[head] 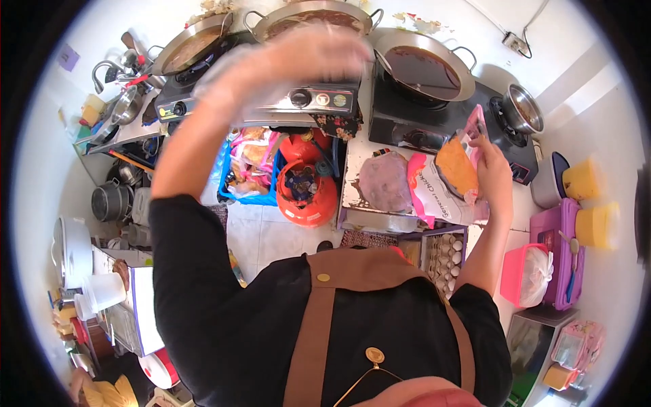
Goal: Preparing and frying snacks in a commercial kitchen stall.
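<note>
My left hand [333,53] is blurred, stretched over the front of the middle wok [315,23] on the gas stove [264,107]. Whether it holds anything I cannot tell. On the right, my right hand [491,163] grips the upper edge of a pink-and-white printed plastic bag [424,191]. The bag's mouth gapes, showing orange powder [456,165] inside. Beside it lies a rounded, pale purple bundle [385,180], its contents unclear. Dark brown liquid fills the right wok [422,71], where a long utensil leans on the rim.
A third wok [188,48] sits at the left. A steel pot [524,109] stands on the black stove [407,122]. Below are a red gas cylinder [307,206], a blue crate [246,197] of packages and eggs [445,254] in trays. Someone in yellow [109,391] is at lower left.
</note>
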Available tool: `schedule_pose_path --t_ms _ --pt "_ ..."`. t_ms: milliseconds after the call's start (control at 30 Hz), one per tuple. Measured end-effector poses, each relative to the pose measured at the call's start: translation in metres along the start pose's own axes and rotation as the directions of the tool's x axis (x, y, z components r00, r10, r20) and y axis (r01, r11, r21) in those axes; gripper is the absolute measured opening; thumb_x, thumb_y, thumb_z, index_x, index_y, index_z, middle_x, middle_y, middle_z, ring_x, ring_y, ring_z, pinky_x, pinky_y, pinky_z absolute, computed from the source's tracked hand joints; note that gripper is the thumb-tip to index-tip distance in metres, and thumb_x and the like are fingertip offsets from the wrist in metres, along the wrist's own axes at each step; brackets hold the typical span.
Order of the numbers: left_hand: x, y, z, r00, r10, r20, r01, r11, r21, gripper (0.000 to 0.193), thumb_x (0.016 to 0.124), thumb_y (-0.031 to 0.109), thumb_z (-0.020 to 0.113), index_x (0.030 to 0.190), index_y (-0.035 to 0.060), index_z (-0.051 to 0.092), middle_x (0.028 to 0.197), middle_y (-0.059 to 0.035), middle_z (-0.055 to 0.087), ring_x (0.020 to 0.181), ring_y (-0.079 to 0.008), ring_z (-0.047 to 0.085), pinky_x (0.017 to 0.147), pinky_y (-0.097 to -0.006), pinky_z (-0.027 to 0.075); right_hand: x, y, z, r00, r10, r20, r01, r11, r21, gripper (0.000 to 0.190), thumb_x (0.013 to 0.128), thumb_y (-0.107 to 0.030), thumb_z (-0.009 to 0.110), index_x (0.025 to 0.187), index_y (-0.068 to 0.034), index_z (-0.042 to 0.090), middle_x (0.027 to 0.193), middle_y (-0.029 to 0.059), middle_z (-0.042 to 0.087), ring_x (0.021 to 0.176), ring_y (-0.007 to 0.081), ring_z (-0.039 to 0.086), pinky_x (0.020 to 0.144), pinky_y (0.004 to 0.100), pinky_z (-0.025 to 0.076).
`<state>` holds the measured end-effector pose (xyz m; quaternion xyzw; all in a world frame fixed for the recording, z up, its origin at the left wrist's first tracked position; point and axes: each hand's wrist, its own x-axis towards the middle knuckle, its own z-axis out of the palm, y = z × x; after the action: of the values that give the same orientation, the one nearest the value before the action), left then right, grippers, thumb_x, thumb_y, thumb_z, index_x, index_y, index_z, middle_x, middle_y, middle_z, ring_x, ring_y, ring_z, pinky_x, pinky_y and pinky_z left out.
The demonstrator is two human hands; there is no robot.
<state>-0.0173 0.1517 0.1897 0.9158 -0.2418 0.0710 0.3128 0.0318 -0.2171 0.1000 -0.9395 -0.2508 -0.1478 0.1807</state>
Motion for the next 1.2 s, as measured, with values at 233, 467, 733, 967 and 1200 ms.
schedule_pose_path --t_ms 233,467,733,967,1200 --pt "-0.040 0.024 0.164 0.835 -0.242 0.494 0.204 0.970 0.131 0.065 0.073 0.042 0.064 0.119 -0.0007 0.047 0.099 -0.0213 0.060 0.092 -0.0353 0.058 0.081 -0.0400 0.045 0.019 0.005 -0.013 0.994 -0.016 -0.111 0.086 0.752 0.654 0.025 0.078 0.004 0.039 0.090 0.001 0.060 0.093 0.0050 0.062 0.082 0.0101 0.056 0.069 0.0224 0.044" --pt "-0.065 0.052 0.219 0.907 -0.361 -0.218 0.339 0.931 -0.133 0.102 0.062 0.028 0.078 0.137 -0.0014 0.016 0.132 -0.0259 0.037 0.121 -0.0370 0.039 0.098 -0.0365 0.034 0.023 -0.047 -0.075 0.987 -0.153 -0.037 0.104 0.451 0.886 0.024 0.082 0.002 0.040 0.093 -0.001 0.062 0.083 0.0034 0.060 0.066 0.0076 0.055 0.051 0.0190 0.044" --pt "-0.131 0.090 0.214 0.681 -0.578 -0.450 0.223 0.749 -0.623 0.098 0.065 0.024 0.078 0.138 0.0017 0.017 0.132 -0.0175 0.038 0.120 -0.0227 0.040 0.094 -0.0347 0.039 0.023 -0.108 -0.030 0.476 -0.873 -0.108 0.428 0.123 0.895 0.022 0.078 0.005 0.044 0.086 -0.002 0.063 0.085 0.0056 0.059 0.069 0.0107 0.057 0.060 0.0244 0.047" --pt "-0.252 0.088 0.258 0.137 -0.861 -0.490 0.303 0.507 -0.807 0.029 0.076 0.013 0.068 0.100 0.0006 0.059 0.086 -0.0054 0.063 0.078 -0.0125 0.059 0.071 -0.0273 0.048 -0.049 -0.212 0.077 0.389 -0.904 -0.178 0.383 -0.017 0.923 0.022 0.079 -0.012 0.057 0.101 -0.009 0.058 0.086 0.0086 0.062 0.081 0.0248 0.059 0.070 0.0343 0.046" --pt "-0.333 0.086 0.279 -0.429 -0.728 -0.535 0.309 0.439 -0.844 0.019 0.082 0.007 0.056 0.098 -0.0019 0.057 0.087 -0.0051 0.062 0.076 -0.0121 0.057 0.067 -0.0254 0.047 -0.110 -0.252 0.167 0.299 -0.916 0.267 0.250 0.345 0.905 0.093 0.067 -0.030 0.071 0.138 -0.005 0.016 0.103 0.0245 0.056 0.091 0.0389 0.055 0.079 0.0431 0.043"
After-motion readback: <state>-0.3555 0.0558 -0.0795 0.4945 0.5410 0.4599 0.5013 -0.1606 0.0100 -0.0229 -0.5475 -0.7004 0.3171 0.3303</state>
